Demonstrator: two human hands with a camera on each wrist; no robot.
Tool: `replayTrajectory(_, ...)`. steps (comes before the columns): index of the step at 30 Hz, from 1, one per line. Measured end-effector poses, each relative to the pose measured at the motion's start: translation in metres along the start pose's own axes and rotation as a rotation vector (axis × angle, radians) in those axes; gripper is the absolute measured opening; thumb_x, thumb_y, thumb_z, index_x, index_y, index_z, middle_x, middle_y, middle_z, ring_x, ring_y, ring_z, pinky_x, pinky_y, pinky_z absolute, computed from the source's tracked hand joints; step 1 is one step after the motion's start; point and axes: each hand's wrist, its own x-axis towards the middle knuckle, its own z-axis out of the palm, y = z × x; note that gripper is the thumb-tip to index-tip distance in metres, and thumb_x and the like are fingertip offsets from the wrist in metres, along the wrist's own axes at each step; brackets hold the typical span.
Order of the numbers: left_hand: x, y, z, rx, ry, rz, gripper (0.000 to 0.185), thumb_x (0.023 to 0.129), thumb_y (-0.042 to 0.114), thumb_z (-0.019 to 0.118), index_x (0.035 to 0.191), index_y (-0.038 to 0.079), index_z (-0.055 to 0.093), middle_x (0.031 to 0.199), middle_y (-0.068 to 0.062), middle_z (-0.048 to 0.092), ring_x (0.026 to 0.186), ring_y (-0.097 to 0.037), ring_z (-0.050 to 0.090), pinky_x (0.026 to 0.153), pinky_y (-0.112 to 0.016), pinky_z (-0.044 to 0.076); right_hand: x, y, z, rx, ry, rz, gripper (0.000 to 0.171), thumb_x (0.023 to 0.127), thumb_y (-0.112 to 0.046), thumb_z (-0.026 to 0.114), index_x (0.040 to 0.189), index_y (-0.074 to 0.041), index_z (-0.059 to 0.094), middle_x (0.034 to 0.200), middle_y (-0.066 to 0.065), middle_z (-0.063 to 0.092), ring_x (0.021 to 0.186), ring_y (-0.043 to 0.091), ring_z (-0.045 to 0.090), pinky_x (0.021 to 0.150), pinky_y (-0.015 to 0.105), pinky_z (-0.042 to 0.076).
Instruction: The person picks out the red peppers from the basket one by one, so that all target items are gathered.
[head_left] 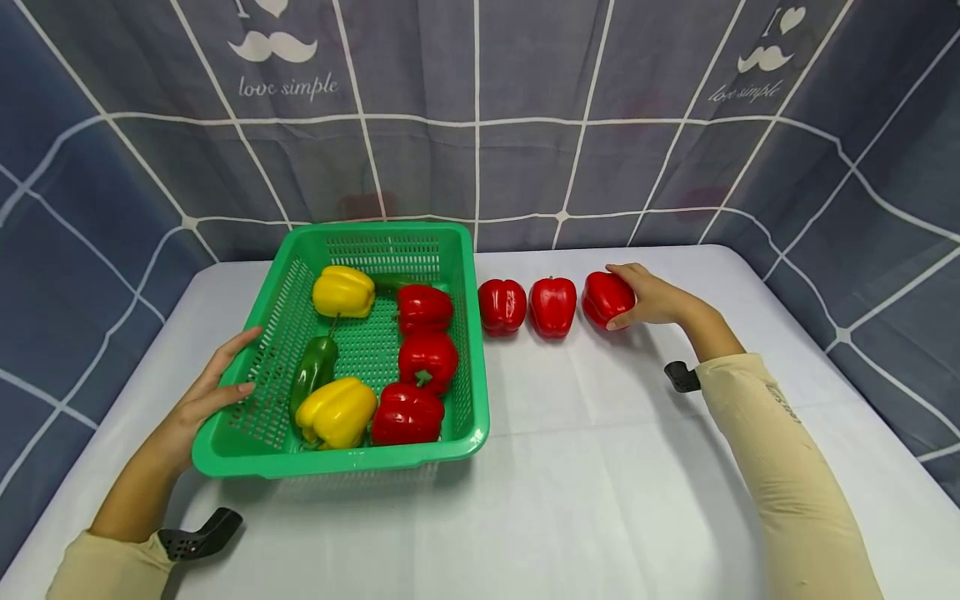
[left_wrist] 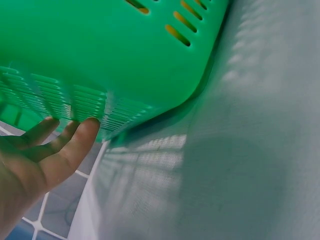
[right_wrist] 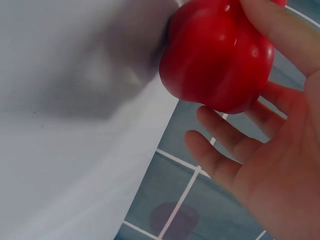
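R hand (head_left: 651, 298) curls round a red pepper (head_left: 606, 297) on the table (head_left: 615, 467), at the right end of a row w/ 2 more red peppers (head_left: 528, 307). L hand (head_left: 201, 402), fingers straight, rests on the basket (head_left: 258, 454) wall; yellow, green & red peppers inside.

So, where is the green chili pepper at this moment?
In the head view, the green chili pepper lies inside the green basket, on its left side, between the two yellow peppers.

Green basket (head_left: 465, 417); red, yellow, green peppers (head_left: 427, 360).
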Motion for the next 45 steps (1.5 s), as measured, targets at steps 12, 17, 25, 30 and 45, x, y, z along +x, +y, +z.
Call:
replayTrajectory(12,-0.003,0.001,-0.001,-0.023,-0.005,0.002,0.062,0.094,-0.001,0.026,0.146,0.028,0.01,0.133,0.009,0.026,0.097,-0.009,0.059,0.07,-0.028,0.054,-0.006,0.001,0.004,0.014,0.029,-0.059,0.089,0.07,-0.016,0.076,0.141,-0.004,0.025,0.137,0.023,0.023,0.124,0.04,0.027,0.096,0.058,0.036)
replayTrajectory(17,-0.004,0.004,0.001,-0.027,-0.008,0.003,0.062,0.094,-0.001,0.025,0.147,0.026,0.008,0.133,0.007,0.027,0.095,-0.009,0.061,0.069,-0.029,0.054,-0.007,0.004,0.006,0.028,0.052,-0.078,0.087,0.07,-0.011,0.075,0.141,-0.004,0.026,0.137,0.022,0.023,0.125,0.039,0.027,0.096,0.058,0.035)
replayTrajectory(25,-0.004,0.004,0.001,-0.045,-0.016,-0.002,0.061,0.094,0.0,0.025,0.146,0.028,0.008,0.133,0.007,0.029,0.096,-0.011,0.061,0.07,-0.03,0.054,-0.008,0.009,0.009,0.027,0.048,-0.085,0.091,0.07,-0.009,0.075,0.143,-0.004,0.022,0.14,0.022,0.02,0.127,0.04,0.024,0.095,0.059,0.036)
replayTrajectory(30,-0.004,0.005,0.0,-0.023,-0.004,-0.01,0.061,0.094,0.0,0.025,0.146,0.027,0.008,0.133,0.007,0.029,0.094,-0.01,0.061,0.07,-0.029,0.054,-0.008,0.009,0.011,0.038,0.04,-0.084,0.093,0.071,-0.009,0.075,0.144,-0.005,0.019,0.14,0.022,0.019,0.127,0.041,0.023,0.096,0.059,0.035)
replayTrajectory(45,0.0,0.005,0.003,-0.029,0.021,-0.01,0.061,0.094,0.0,0.029,0.145,0.029,0.015,0.137,0.002,0.02,0.094,-0.008,0.059,0.07,-0.024,0.053,-0.01,0.01,0.019,0.085,0.047,-0.004,0.113,0.069,-0.008,0.076,0.147,-0.015,-0.004,0.141,0.025,0.008,0.129,0.046,0.018,0.096,0.061,0.032)
